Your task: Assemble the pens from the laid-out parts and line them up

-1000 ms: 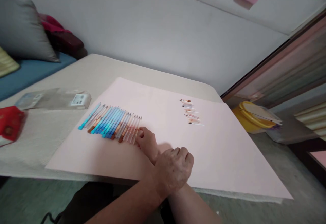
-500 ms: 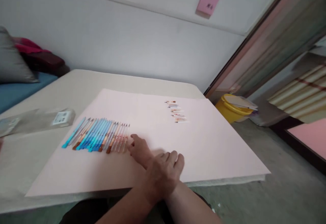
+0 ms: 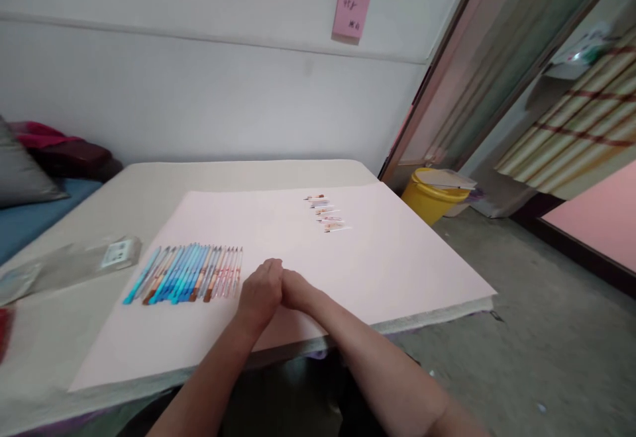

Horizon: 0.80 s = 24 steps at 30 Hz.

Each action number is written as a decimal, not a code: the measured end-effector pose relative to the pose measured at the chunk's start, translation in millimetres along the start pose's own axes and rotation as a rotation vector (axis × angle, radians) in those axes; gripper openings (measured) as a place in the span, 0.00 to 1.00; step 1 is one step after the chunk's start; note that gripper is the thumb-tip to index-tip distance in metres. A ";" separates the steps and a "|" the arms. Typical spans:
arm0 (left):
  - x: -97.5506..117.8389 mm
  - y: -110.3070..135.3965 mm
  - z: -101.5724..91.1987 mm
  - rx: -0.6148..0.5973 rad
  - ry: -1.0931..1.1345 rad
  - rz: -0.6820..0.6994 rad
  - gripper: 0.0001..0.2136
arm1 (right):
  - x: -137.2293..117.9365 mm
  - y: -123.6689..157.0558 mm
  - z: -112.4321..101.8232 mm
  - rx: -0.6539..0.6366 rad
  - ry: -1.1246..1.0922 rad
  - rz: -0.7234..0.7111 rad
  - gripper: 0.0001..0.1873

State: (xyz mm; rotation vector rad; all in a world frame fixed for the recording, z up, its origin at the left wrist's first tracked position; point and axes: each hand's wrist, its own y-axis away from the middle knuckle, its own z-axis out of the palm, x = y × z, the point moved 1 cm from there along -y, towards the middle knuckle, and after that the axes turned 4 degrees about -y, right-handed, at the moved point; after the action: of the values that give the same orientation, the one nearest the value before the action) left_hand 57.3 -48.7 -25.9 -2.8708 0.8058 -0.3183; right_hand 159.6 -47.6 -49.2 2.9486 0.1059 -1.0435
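My left hand (image 3: 259,293) and my right hand (image 3: 297,291) meet on the near middle of a large pale pink sheet (image 3: 397,258), touching each other. The left hand's fingers are curled with nothing seen in them. It covers the right hand's fingers. Just left of the hands lies a tight row of several blue, brown and pink pens (image 3: 183,273), side by side. Farther back on the sheet sits a short column of several small pen parts (image 3: 326,215), well beyond both hands.
The sheet covers a beige table (image 3: 223,173). A clear plastic packet (image 3: 69,263) lies left of the pens, a red object (image 3: 4,338) at the left edge. A yellow bucket (image 3: 428,195) stands on the floor at right. A pink note (image 3: 352,10) hangs on the wall.
My arms were crossed, the right hand by the pens and the left fist over it. They have uncrossed and the hands now meet. The view has swung up and right.
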 end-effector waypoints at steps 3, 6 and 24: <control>-14.7 3.0 5.0 -0.117 -0.081 -0.049 0.11 | 18.5 -0.5 -18.6 -0.084 0.073 -0.036 0.11; -24.3 5.7 8.7 -0.220 -0.145 -0.046 0.10 | 39.0 0.9 -40.6 -0.058 0.148 0.022 0.11; -37.1 -7.0 -2.3 -0.335 -0.197 -0.082 0.08 | 136.4 -1.6 -117.7 0.257 0.343 0.466 0.16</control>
State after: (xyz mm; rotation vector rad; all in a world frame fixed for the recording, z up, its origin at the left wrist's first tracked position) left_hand 29.3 -23.4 -28.4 -3.1825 0.7695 0.1033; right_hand 339.1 -33.8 -43.4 3.1013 -0.7262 -0.5189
